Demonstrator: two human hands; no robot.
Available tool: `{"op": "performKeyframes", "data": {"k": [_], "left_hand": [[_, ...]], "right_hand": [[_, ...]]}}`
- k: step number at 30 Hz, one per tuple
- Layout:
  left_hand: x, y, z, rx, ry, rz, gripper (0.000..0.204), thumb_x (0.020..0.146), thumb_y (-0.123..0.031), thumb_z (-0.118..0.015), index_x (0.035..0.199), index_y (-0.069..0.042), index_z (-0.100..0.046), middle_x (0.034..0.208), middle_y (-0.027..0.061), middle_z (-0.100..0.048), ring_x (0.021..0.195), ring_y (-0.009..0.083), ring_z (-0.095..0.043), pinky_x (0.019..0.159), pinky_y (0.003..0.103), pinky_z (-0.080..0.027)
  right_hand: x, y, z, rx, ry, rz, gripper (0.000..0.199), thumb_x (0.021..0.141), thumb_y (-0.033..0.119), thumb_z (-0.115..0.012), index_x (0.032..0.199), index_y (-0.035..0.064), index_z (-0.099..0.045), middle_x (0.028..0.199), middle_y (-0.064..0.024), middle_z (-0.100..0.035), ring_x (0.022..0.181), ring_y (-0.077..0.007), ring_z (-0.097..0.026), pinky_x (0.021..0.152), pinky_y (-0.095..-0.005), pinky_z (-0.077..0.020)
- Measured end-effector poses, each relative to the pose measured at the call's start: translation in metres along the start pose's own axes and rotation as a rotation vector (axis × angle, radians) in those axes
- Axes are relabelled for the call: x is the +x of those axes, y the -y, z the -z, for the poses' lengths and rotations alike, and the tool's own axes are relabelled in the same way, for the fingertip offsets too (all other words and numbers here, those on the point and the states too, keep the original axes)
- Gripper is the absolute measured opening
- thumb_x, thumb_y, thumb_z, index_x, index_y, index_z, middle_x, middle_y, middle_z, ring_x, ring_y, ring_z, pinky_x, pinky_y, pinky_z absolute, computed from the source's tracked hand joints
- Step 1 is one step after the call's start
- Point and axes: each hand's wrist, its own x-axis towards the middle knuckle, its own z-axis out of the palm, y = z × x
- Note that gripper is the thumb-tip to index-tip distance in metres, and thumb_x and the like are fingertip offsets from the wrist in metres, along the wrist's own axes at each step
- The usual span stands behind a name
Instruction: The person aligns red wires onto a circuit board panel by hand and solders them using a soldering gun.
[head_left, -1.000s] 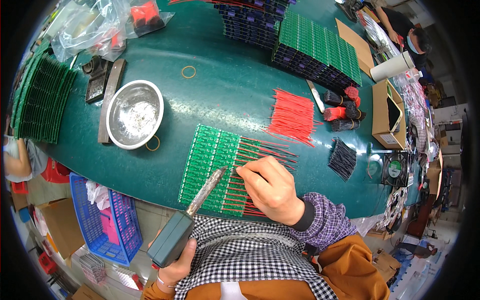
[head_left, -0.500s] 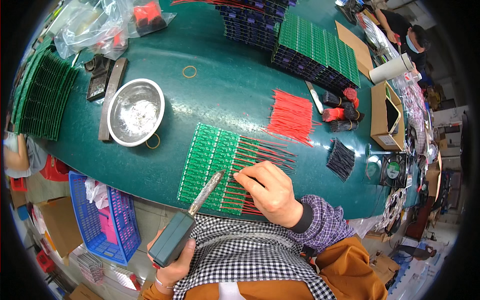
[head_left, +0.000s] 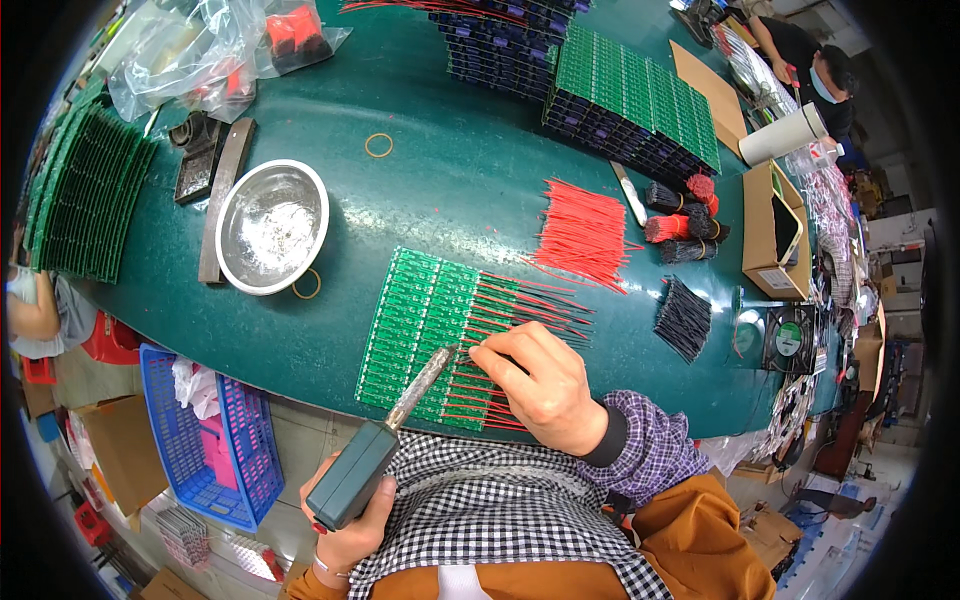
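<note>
Circuit board (head_left: 405, 325) lies beneath my right fingers (head_left: 500, 366), pinched together, contents unclear; my left fingers (head_left: 383, 492) clamp a soldering iron (head_left: 354, 474).

Worn on the head, the left of two fisheye cameras looks down at close range on the wearer's left hand (head_left: 352, 538) and right hand (head_left: 545, 387), a green desk (head_left: 440, 190) stretching beyond.

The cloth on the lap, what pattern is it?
The cloth: black and white checks, best in the head view.
</note>
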Motion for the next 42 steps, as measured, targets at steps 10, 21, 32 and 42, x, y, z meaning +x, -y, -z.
{"op": "performKeyframes", "data": {"k": [10, 21, 32, 42], "left_hand": [[-0.009, 0.009, 0.001, -0.056, -0.023, 0.037, 0.025, 0.081, -0.007, -0.082, 0.103, 0.001, -0.075, 0.090, 0.0147, -0.071, 0.072, 0.0293, -0.069, 0.064, 0.038, -0.053], [-0.012, 0.015, 0.001, 0.004, -0.044, -0.050, 0.024, 0.083, -0.009, -0.083, 0.103, 0.002, -0.075, 0.089, 0.0140, -0.071, 0.072, 0.0289, -0.067, 0.065, 0.039, -0.053], [-0.018, 0.021, -0.002, -0.054, -0.083, -0.035, 0.025, 0.083, -0.009, -0.082, 0.104, 0.002, -0.075, 0.090, 0.0140, -0.071, 0.071, 0.0293, -0.067, 0.065, 0.039, -0.054], [-0.014, 0.011, -0.001, -0.032, -0.048, -0.005, 0.024, 0.080, -0.007, -0.082, 0.101, 0.002, -0.075, 0.089, 0.0146, -0.071, 0.072, 0.0314, -0.069, 0.066, 0.039, -0.055]], "right_hand": [[0.003, 0.002, 0.002, -0.022, 0.007, 0.001, 0.032, 0.072, 0.000, -0.072, 0.104, -0.0019, -0.075, 0.096, -0.0092, -0.070, 0.083, -0.0248, -0.068, 0.068, -0.0348, -0.0574], [0.000, 0.002, 0.000, -0.010, -0.004, -0.011, 0.032, 0.071, -0.003, -0.074, 0.102, -0.0013, -0.075, 0.098, -0.0098, -0.070, 0.085, -0.0259, -0.069, 0.069, -0.0360, -0.0580], [-0.002, 0.006, 0.001, 0.010, -0.064, 0.021, 0.035, 0.069, -0.004, -0.077, 0.104, -0.0019, -0.075, 0.098, -0.0098, -0.072, 0.084, -0.0264, -0.069, 0.069, -0.0366, -0.0572], [-0.004, 0.007, -0.001, 0.045, -0.018, 0.015, 0.036, 0.070, -0.002, -0.074, 0.106, -0.0029, -0.075, 0.098, -0.0105, -0.071, 0.084, -0.0263, -0.068, 0.069, -0.0363, -0.0573]]}}
